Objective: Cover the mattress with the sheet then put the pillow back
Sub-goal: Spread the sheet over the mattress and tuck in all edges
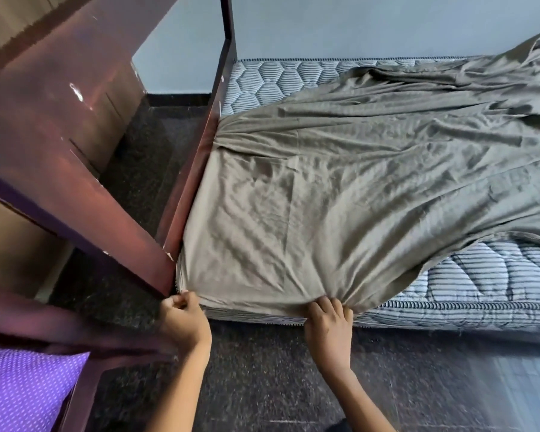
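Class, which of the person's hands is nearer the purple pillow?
Left. The left hand is at the sheet corner, up-right of the pillow; the right hand grips the sheet farther right.

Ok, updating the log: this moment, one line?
left hand grips sheet corner | right hand grips sheet edge | mattress part bare | pillow aside

1 sheet on 1 mattress. 1 pillow left of mattress. 2 hands at its edge: L hand, R hand.
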A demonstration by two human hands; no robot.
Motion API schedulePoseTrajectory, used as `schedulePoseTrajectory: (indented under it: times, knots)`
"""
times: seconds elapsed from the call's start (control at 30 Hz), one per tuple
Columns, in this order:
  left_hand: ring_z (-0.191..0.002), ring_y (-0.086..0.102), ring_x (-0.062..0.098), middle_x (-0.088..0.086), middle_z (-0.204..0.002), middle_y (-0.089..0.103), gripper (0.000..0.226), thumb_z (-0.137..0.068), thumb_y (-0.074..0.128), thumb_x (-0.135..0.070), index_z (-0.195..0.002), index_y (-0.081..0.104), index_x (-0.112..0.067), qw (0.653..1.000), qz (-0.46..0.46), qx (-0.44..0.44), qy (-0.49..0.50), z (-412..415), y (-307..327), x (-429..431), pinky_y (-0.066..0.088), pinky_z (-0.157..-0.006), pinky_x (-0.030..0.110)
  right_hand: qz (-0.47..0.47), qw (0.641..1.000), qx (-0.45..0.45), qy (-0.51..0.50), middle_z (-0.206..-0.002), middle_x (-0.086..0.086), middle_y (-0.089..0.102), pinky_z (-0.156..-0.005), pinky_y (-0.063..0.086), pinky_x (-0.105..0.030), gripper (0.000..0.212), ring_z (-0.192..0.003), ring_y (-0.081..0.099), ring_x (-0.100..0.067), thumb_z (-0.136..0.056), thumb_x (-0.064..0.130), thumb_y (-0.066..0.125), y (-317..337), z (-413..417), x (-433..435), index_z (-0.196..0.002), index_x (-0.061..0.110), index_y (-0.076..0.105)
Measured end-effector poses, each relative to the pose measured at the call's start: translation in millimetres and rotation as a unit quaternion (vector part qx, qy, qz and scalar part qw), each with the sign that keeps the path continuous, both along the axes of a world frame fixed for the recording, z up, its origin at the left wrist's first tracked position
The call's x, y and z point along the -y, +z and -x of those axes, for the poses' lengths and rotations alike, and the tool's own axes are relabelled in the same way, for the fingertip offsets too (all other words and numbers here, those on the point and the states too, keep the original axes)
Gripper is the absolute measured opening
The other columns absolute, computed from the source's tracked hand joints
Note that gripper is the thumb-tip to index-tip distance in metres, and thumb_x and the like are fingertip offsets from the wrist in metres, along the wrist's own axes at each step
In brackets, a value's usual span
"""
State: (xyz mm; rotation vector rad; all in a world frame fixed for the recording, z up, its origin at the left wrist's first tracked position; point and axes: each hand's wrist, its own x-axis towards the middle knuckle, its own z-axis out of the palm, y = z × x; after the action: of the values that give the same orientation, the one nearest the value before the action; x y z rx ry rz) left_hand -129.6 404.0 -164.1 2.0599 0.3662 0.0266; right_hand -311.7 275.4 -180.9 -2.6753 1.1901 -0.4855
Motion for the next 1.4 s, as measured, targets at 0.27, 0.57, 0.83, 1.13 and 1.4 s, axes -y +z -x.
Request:
schedulePoseTrajectory:
  times: [0.27,0.57,0.83,1.13,1.4]
  knots:
    - [-0.06,0.067,0.021,-0.011,-0.067,0.064,0.013,-0.085,0.061,-0.029,-0.083,0.056,-0.018,0.975,0.096,0.198,-0.023,-9.2,-49.4,-7.6,0.056,-0.061,0.04,0.145,0.979,0.135,-0.036,-0.07,-0.006,0.049,-0.066,0.03,-0.038,0.012,-0.071,0.041,-0.027,-0.065,0.015,0.062,-48.2,-12.6,1.3,-0.065,0.013,0.051]
    - [-0.066,0.064,0.031,0.005,-0.055,0.066,0.029,-0.09,0.047,-0.031,-0.07,0.057,-0.014,0.941,-0.05,0.305,-0.141,-28.6,-53.6,-29.6,0.049,-0.061,0.037,0.235,0.947,0.217,-0.028,-0.072,-0.009,0.049,-0.068,0.033,-0.039,0.009,-0.074,0.043,-0.029,-0.065,0.017,0.057,-74.4,-20.8,10.1,-0.065,0.011,0.05]
    - [-0.051,0.059,0.018,0.004,-0.053,0.057,0.031,-0.094,0.049,-0.014,-0.065,0.055,-0.006,0.921,0.057,0.303,-0.24,-29.5,-46.7,-43.6,0.039,-0.057,0.03,0.248,0.941,0.225,-0.042,-0.073,-0.01,0.05,-0.069,0.032,-0.04,0.01,-0.074,0.043,-0.03,-0.065,0.02,0.051,-64.3,-17.9,3.9,-0.066,0.011,0.05]
    - [-0.041,0.051,0.006,0.013,-0.053,0.052,0.028,-0.092,0.048,-0.006,-0.065,0.053,-0.001,0.937,0.129,0.228,-0.232,-26.5,-82.5,-42.1,0.033,-0.038,0.014,0.232,0.95,0.202,-0.047,-0.073,-0.008,0.051,-0.069,0.034,-0.04,0.012,-0.074,0.045,-0.03,-0.065,0.024,0.053,-73.0,-13.0,3.4,-0.066,0.012,0.05]
    - [-0.047,0.056,0.028,-0.002,-0.05,0.057,0.035,-0.079,0.039,-0.042,-0.057,0.048,-0.017,0.94,0.097,0.238,-0.226,-28.4,-108.3,-43.4,0.048,-0.053,0.041,0.274,0.939,0.203,-0.033,-0.069,-0.009,0.05,-0.068,0.033,-0.04,0.012,-0.074,0.042,-0.028,-0.066,0.021,0.055,-83.9,-11.5,10.5,-0.063,0.011,0.05]
